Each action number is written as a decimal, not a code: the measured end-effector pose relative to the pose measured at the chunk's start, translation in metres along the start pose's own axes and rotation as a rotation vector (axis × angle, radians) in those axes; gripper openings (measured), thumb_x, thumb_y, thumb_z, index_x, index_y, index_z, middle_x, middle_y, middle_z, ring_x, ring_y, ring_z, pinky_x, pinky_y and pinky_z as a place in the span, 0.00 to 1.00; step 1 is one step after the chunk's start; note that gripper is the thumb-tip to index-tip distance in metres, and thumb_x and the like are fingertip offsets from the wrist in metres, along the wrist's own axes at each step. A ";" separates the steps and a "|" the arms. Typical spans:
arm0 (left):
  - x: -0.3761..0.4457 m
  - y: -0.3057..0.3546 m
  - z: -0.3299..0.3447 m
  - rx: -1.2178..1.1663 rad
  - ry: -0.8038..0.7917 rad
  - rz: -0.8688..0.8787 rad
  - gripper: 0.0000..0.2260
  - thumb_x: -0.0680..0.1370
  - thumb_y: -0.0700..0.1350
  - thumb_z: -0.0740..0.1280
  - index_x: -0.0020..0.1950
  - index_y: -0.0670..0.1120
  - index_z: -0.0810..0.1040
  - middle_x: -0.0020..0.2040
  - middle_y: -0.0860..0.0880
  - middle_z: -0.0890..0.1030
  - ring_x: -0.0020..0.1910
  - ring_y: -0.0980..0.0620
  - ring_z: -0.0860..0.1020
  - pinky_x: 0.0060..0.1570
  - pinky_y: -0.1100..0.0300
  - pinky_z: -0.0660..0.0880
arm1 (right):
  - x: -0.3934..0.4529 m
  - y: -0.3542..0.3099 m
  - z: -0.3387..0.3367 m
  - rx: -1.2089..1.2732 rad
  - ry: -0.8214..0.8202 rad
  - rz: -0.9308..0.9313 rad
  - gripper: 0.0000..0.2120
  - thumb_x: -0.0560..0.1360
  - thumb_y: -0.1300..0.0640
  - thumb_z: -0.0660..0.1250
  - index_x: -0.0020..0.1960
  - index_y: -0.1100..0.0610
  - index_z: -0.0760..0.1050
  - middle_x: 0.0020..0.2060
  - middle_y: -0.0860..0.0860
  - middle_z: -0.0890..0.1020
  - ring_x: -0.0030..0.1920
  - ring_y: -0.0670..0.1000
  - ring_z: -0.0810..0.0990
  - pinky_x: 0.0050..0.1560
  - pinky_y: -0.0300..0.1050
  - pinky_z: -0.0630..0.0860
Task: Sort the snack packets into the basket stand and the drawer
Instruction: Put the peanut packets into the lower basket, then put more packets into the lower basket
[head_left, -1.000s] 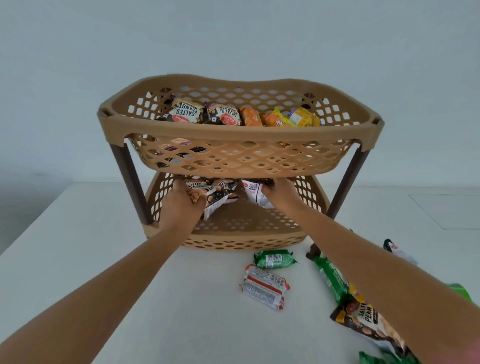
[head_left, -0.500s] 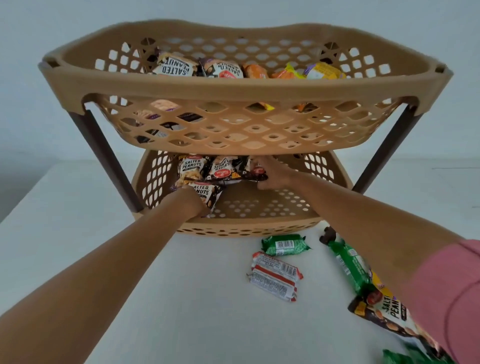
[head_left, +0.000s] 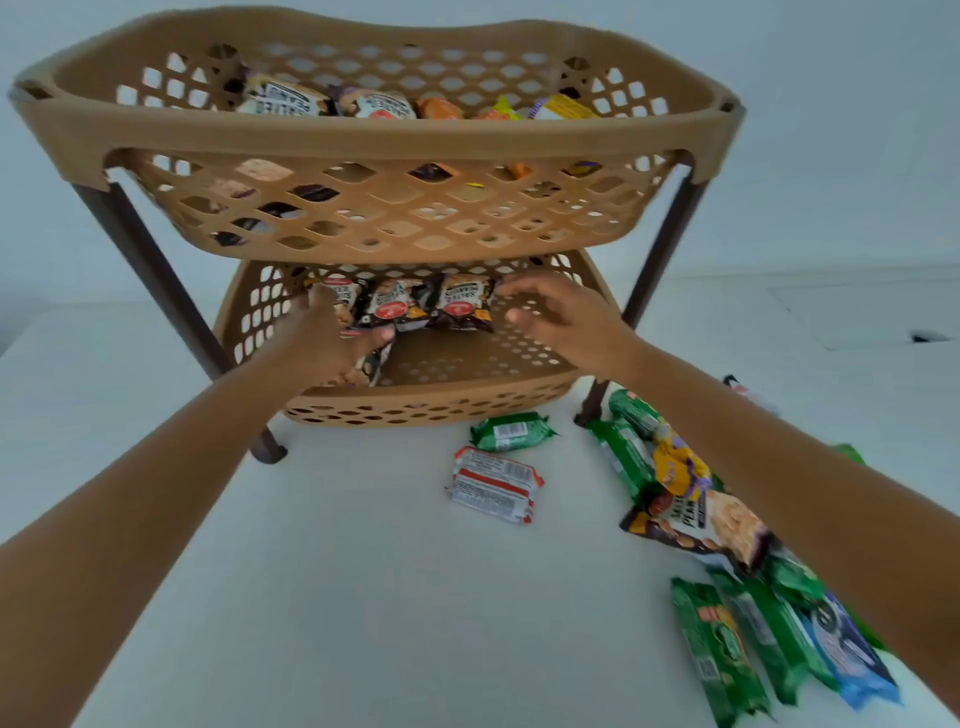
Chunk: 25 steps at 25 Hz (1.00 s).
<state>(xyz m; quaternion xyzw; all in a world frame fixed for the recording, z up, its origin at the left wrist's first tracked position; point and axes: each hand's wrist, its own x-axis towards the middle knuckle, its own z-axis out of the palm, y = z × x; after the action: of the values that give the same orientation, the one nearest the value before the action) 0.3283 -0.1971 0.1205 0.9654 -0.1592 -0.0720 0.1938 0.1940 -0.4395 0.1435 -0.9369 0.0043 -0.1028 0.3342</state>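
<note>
In the lower tier (head_left: 467, 395) of the basket stand (head_left: 363, 150), things differ from half a second back: my right hand (head_left: 566, 322), which was then pressed against the dark end of a peanut packet, has come away, and three peanut packets (head_left: 410, 306) now stand in a tidy row along the far wall. My left hand (head_left: 332, 348) has pushed further in from the near rim.

The stand is tan plastic, its walls pierced with a diamond lattice, its floors with round holes, and the two curved-rimmed tiers ride on dark brown legs (head_left: 156, 275). The packets are glossy film with crimped ends; more lie in the upper tier (head_left: 363, 67).

My right hand hangs open, fingers spread and loosely bent, tips just beside the rightmost packet (whether they touch it I cannot tell). My left hand grips another peanut packet (head_left: 371, 366), thumb (head_left: 376, 338) over its top.

On the white table (head_left: 337, 597), near the stand, lie a small green packet (head_left: 511, 431) and a red-and-white one (head_left: 496, 483); to the right, a heap of green, yellow, blue and peanut packets (head_left: 727, 571) passes under my right forearm.
</note>
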 end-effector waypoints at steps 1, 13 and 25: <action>-0.014 0.000 -0.005 -0.030 0.136 0.130 0.34 0.71 0.63 0.65 0.69 0.45 0.62 0.68 0.39 0.68 0.66 0.38 0.68 0.59 0.43 0.70 | -0.030 -0.001 -0.010 0.111 0.124 0.056 0.09 0.76 0.51 0.64 0.56 0.46 0.75 0.55 0.40 0.78 0.55 0.33 0.74 0.53 0.24 0.68; -0.213 0.065 0.147 -0.293 -0.166 0.368 0.17 0.73 0.53 0.68 0.59 0.49 0.71 0.60 0.52 0.73 0.60 0.52 0.70 0.57 0.61 0.66 | -0.284 0.070 -0.051 -0.185 0.313 0.454 0.12 0.73 0.62 0.68 0.51 0.48 0.75 0.47 0.46 0.76 0.51 0.50 0.75 0.52 0.43 0.67; -0.260 0.165 0.195 0.086 -0.488 0.516 0.47 0.62 0.68 0.70 0.73 0.63 0.47 0.77 0.53 0.44 0.74 0.49 0.53 0.69 0.44 0.57 | -0.305 0.099 -0.051 -0.145 -0.054 0.479 0.34 0.67 0.41 0.71 0.70 0.42 0.61 0.76 0.44 0.43 0.75 0.50 0.50 0.70 0.53 0.62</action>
<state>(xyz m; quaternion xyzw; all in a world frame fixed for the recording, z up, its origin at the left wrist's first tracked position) -0.0010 -0.3226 0.0278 0.8549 -0.4423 -0.2426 0.1208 -0.1082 -0.5250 0.0620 -0.9331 0.2245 0.0049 0.2810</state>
